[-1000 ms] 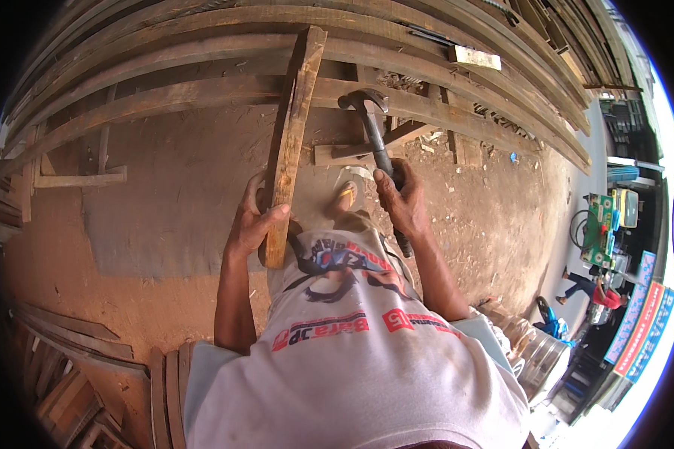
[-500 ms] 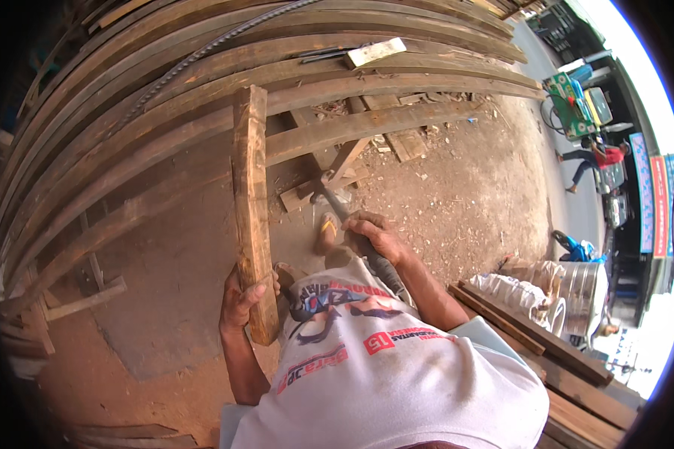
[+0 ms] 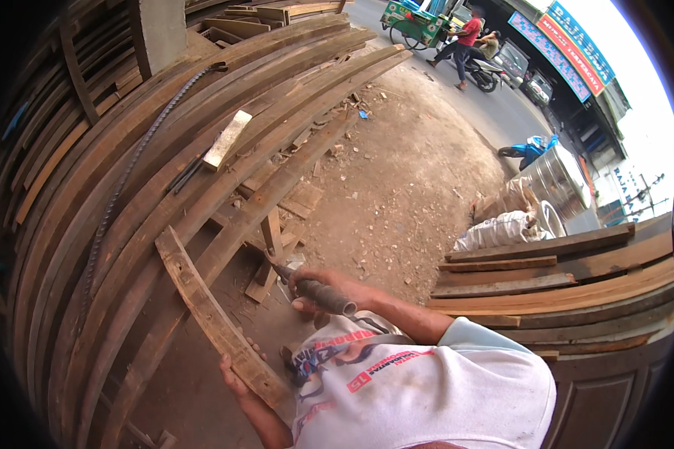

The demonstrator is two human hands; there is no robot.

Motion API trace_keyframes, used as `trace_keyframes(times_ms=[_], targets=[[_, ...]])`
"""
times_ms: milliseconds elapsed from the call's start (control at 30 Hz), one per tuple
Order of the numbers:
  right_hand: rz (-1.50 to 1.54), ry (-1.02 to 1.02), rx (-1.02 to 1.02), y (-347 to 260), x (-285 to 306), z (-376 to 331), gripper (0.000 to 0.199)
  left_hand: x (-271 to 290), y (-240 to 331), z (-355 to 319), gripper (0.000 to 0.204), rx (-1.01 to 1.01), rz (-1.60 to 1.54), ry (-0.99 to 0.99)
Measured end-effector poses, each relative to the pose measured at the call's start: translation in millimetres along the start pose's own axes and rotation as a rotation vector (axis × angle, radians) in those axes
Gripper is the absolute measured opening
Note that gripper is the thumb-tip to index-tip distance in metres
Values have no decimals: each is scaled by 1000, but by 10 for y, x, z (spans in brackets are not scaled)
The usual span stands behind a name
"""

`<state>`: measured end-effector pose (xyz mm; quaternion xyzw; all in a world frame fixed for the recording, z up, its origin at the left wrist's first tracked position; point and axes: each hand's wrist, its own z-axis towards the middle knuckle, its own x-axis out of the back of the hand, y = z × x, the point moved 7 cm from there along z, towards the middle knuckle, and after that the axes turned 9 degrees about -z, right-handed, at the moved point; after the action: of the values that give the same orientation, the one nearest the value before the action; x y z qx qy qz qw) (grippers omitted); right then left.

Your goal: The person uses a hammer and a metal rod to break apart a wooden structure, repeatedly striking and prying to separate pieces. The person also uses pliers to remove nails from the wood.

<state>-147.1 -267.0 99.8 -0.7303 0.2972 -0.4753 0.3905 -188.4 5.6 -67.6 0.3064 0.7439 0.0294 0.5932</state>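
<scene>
Broadly, bare dirt ground (image 3: 404, 172) scattered with chips opens out between two masses of timber, running up to the edge of the road (image 3: 479, 112). Long beams (image 3: 138, 217) sweep along the left, their far ends stopping near that road, while shorter planks (image 3: 569, 292) lie stacked at the right. Across the road, blue and red signboards (image 3: 569, 49) carry large lettering. Closer in, the white shirt (image 3: 457, 389) bears red and dark print, with a small red square among it. The wooden piece (image 3: 213, 310) slants in front of the person, its lower end beside the shirt and its upper end overlapping the beams in view; whether it touches them cannot be told. The left hand (image 3: 238, 374) has its fingers gripping the lower part. The right hand (image 3: 322, 286) has its fingers wrapped round the handle of a hammer (image 3: 329, 297), butt toward the shirt, head hard to make out. Smallest, a pale block (image 3: 228, 140) rests on the beams.
</scene>
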Motion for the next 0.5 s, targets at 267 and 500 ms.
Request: trace_keyframes(times_ms=[267, 500], targets=[[-111, 262, -3, -236, 391, 460, 39, 0, 136, -151, 55, -36, 82, 106], [641, 477, 277, -560, 386, 695, 29, 250, 207, -216, 52, -16, 257, 264]])
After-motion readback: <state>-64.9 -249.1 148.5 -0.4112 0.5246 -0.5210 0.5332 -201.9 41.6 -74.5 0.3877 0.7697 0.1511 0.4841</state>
